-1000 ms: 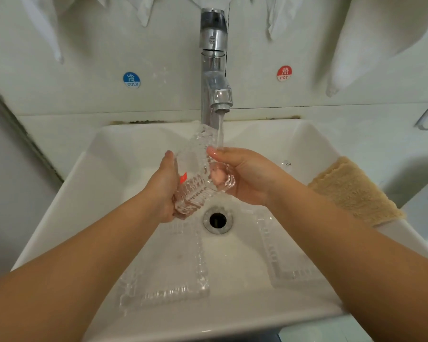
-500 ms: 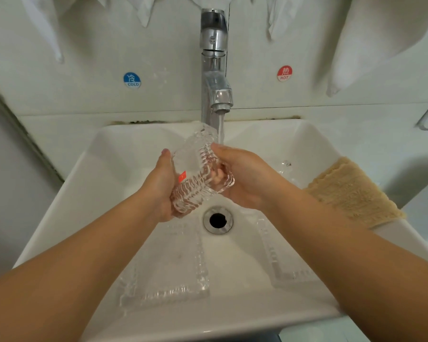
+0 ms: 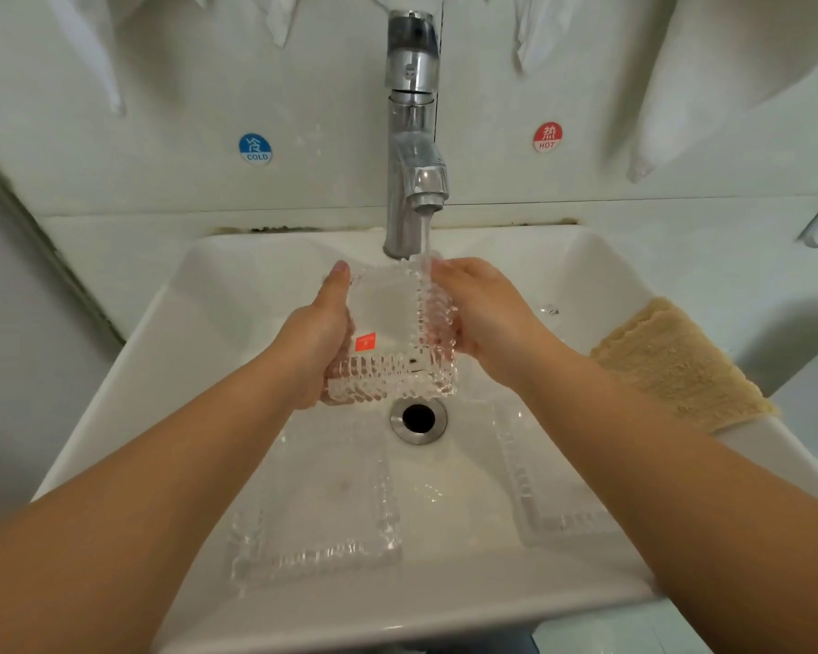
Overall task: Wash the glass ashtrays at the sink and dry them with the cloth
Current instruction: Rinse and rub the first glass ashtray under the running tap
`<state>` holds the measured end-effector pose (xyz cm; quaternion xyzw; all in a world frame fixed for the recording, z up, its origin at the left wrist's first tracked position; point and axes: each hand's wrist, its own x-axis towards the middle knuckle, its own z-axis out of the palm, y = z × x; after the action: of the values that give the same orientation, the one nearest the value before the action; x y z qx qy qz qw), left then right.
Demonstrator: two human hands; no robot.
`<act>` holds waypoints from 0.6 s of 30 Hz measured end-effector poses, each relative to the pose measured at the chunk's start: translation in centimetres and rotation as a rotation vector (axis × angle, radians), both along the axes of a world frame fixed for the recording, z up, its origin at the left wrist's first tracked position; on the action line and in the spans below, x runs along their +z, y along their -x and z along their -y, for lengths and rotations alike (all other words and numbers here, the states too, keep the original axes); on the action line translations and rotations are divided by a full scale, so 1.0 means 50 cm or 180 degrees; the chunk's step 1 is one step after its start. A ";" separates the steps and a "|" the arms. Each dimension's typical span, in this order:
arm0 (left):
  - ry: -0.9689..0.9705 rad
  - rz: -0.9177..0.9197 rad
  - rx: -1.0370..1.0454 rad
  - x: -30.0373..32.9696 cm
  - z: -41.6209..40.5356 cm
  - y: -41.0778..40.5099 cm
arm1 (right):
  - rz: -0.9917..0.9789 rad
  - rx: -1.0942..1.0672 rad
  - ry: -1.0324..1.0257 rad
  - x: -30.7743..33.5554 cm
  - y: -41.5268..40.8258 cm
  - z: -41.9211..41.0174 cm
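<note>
My left hand (image 3: 324, 337) and right hand (image 3: 480, 313) grip one ashtray (image 3: 397, 332) under running tap (image 3: 414, 134). Two ashtrays (image 3: 317, 507) wait in sink (image 3: 128, 389). Cloth (image 3: 676, 365) right, unused; drying pending.

Ashtray (image 3: 397, 332): clear cut glass, ribbed, glinting, wet; orange paper label (image 3: 365, 342). Two more glass ashtrays (image 3: 312, 526) in sink (image 3: 218, 285): white glazed ceramic, glossy, smooth. Tap (image 3: 412, 134): polished metal, shiny. Drain (image 3: 418, 420): steel ring. Cloth (image 3: 676, 365): tan, coarse, nubbly weave, matt.
</note>
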<state>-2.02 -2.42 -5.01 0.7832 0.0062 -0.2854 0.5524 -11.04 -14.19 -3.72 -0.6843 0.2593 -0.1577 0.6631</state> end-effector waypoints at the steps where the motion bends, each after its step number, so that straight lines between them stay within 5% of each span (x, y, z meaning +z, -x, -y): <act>1: -0.0061 0.0063 -0.0054 0.002 0.002 0.003 | -0.0044 -0.0031 0.0251 -0.001 0.001 -0.001; 11: -0.0290 0.0509 -0.0335 -0.003 0.008 0.008 | 0.0018 -0.0545 0.0880 -0.014 -0.002 0.002; 18: -0.0114 0.0492 -0.0212 0.001 -0.033 -0.045 | 0.0200 0.0490 -0.0867 -0.005 -0.009 -0.020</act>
<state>0.23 -0.78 -4.98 0.8124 -0.0574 -0.2422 0.5273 -10.58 -13.19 -3.95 -0.6006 0.2043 -0.0911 0.7676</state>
